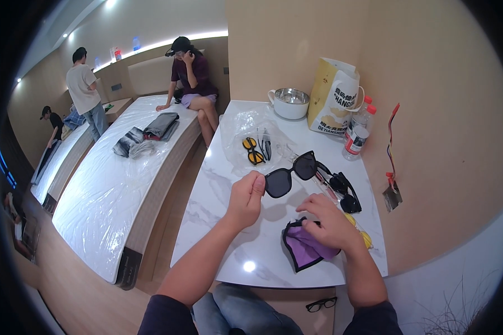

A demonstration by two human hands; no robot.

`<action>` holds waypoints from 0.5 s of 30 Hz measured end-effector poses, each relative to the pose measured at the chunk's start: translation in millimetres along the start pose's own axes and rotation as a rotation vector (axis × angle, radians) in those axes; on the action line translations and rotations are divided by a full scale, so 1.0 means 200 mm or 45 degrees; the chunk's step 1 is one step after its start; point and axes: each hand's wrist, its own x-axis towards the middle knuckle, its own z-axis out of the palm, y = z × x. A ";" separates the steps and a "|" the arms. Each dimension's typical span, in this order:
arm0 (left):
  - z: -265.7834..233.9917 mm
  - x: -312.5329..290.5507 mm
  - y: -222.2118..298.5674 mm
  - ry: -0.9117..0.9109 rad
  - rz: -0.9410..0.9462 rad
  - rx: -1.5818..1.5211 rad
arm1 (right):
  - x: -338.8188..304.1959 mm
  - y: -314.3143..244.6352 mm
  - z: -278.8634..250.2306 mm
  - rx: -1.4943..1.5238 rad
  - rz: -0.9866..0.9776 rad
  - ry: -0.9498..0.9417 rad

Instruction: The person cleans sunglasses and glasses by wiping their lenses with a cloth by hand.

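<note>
My left hand (247, 200) pinches a pair of black sunglasses (279, 182) at one end, holding them up over the white marbled table (207, 223). Their dark lenses point up and away to the right. Beside them, my right hand (325, 223) hovers with thumb and forefinger apart. Under that hand lies a purple cloth (303, 251) with black edging, partly covered by my palm; whether the hidden fingers touch it I cannot make out. More dark sunglasses (345, 190) rest to the right, and yellow-lensed glasses (366, 239) show behind my right wrist.
A clear plastic bag (237, 131) surrounds orange-lensed glasses (253, 151). Farther back stand a metal bowl (292, 105), a paper bag (332, 100) and red-capped bottles (356, 134). Eyeglasses (321, 304) lie below the table edge. Wires (393, 151) stick out of the wall. People sit and stand around plastic-covered mattresses (112, 190).
</note>
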 end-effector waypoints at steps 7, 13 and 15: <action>0.02 0.00 -0.01 0.016 0.012 0.008 | -0.02 -0.02 0.02 -0.092 0.100 -0.263; 0.01 0.00 0.00 0.062 -0.002 0.013 | 0.00 -0.05 -0.05 0.286 -0.013 -0.462; 0.01 0.00 0.00 0.067 -0.011 0.022 | 0.00 -0.05 -0.06 0.307 -0.124 -0.300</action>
